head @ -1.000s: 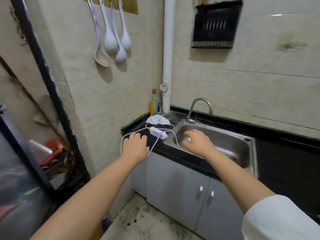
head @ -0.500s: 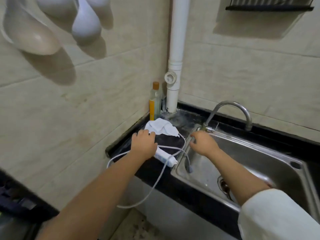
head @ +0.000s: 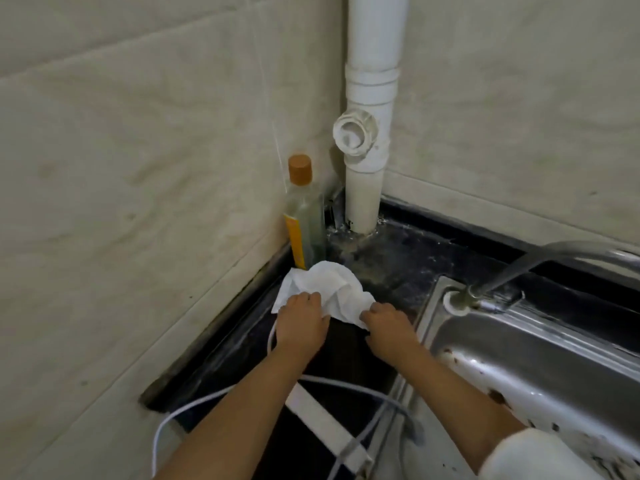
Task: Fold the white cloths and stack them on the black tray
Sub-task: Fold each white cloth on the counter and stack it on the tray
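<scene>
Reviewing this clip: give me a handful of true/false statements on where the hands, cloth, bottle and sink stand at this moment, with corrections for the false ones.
1. Both hands are on the cloth. True: the left hand and right hand each hold its near edge.
2. The cloth lies neatly folded. False: it is crumpled.
3. The bottle stands upright in the corner beside the pipe. True.
4. The cloth lies in the sink. False: it lies on the black counter, left of the sink.
5. The bottle's cap is white. False: it is orange-brown.
6. A white cable runs under the left forearm. True.
</scene>
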